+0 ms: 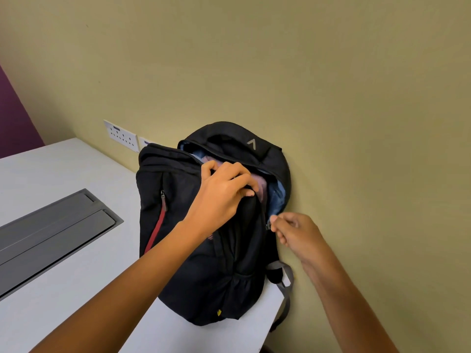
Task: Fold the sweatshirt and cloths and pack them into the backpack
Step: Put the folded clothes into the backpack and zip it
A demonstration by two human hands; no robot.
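Across the lower left of the frame runs the white table, and its right edge ends just under the backpack, which stands at centre frame leaning on the wall. That is my first worry: part of the bag's base sits near that edge with a grey strap hanging over it, and a hard tug toward me could tip or slide the whole thing off. My left hand is curled over the front lip of the main opening, gripping the black fabric to brace it. If that grip gives way, I judge the bag would twist with the pull rather than let the zip travel. My right hand, at centre right, pinches the zipper pull between thumb and forefinger, low on the right side of the opening. Packed inside, just behind my left fingers, a pinkish cloth bulges up against the blue lining; whether the sweatshirt lies beneath it I cannot tell. That bulge is the likeliest trouble, because it sits close to the zip's track, and running the slider up could catch a fold of cloth or lining in the teeth and jam it. The pull itself is small, and so thin a pinch may slip off if the zip binds at the curve near the top.
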